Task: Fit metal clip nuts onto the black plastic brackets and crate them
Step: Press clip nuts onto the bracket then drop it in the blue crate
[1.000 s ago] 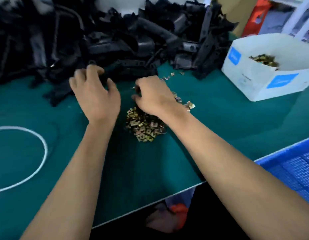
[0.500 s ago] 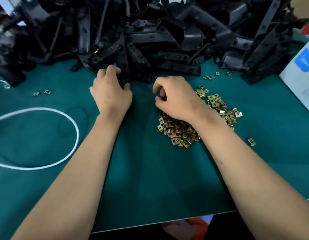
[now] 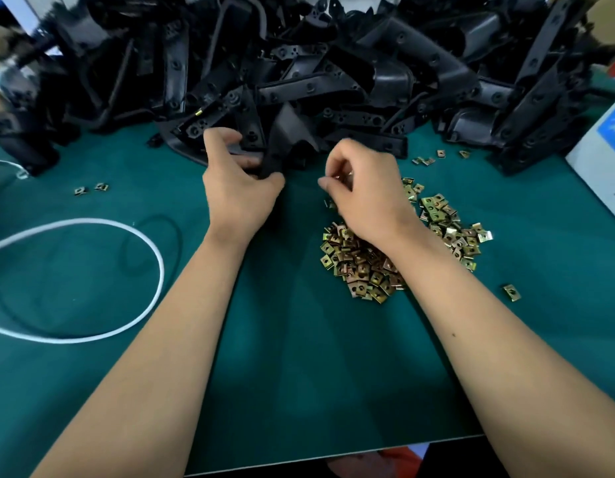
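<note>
Your left hand [image 3: 242, 188] grasps a black bracket [image 3: 285, 146] at the near edge of the bracket heap [image 3: 333, 70]. Your right hand [image 3: 364, 188], fingers curled, seems to pinch a clip nut; the blur leaves that unsure. The loose nut pile [image 3: 368, 267] lies under that wrist. Tugging the bracket may topple the heap; your forearm could scatter nuts.

Brackets [image 3: 316, 81] are heaped behind the clip nuts [image 3: 368, 267] on the table [image 3: 299, 374]; cable [image 3: 92, 281] lies left.
</note>
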Tool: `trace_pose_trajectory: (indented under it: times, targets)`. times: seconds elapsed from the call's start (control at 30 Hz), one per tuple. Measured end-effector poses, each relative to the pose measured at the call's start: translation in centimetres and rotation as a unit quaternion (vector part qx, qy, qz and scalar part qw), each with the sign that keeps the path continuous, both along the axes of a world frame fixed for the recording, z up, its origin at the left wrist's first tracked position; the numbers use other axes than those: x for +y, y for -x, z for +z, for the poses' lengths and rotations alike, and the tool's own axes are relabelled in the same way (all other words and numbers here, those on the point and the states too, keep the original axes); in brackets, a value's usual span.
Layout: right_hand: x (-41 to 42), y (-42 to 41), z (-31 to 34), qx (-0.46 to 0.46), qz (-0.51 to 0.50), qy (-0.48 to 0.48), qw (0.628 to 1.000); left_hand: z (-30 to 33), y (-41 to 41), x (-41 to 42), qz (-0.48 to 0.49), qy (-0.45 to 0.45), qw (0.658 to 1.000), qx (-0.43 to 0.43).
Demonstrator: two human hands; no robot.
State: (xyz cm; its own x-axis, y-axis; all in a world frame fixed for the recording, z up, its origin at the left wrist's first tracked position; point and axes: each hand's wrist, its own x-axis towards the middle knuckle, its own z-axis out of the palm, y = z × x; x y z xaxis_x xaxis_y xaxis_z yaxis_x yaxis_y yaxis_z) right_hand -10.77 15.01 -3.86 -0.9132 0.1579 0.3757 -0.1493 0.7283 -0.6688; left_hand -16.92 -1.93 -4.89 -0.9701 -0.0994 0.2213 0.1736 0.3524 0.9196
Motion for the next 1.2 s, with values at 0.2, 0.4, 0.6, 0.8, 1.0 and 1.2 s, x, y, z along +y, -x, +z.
trace_pose_trajectory:
  times: [0.2, 0.4, 0.6, 0.8, 1.0, 1.2]
  targets:
    - [1.4, 0.1, 1.1, -0.03, 0.035, 0.445, 0.894, 0.9, -0.2, 0.9, -0.24, -0.325, 0.899, -0.171]
    - [3.0, -0.7, 1.4, -0.114, 0.11, 0.639, 0.753, 0.7, 0.4, 0.0, -0.317, -0.333, 0.861, -0.217]
    - [3.0, -1.2, 1.0, -0.096, 0.088, 0.536, 0.834, 0.7, 1.1, -1.3, -0.286, -0.409, 0.834, -0.235]
    - [2.4, -1.1, 0.6, -0.06, 0.028, 0.472, 0.879, 1.1, 1.1, -1.5, -0.286, -0.385, 0.854, -0.2]
    - [2.5, -1.1, 0.6, -0.051, 0.031, 0.342, 0.938, 1.3, 0.5, -1.2, -0.324, -0.35, 0.856, -0.199]
    - [2.1, -1.1, 0.2, -0.04, 0.048, 0.204, 0.977, 1.2, 0.5, -1.6, -0.324, -0.24, 0.891, -0.207]
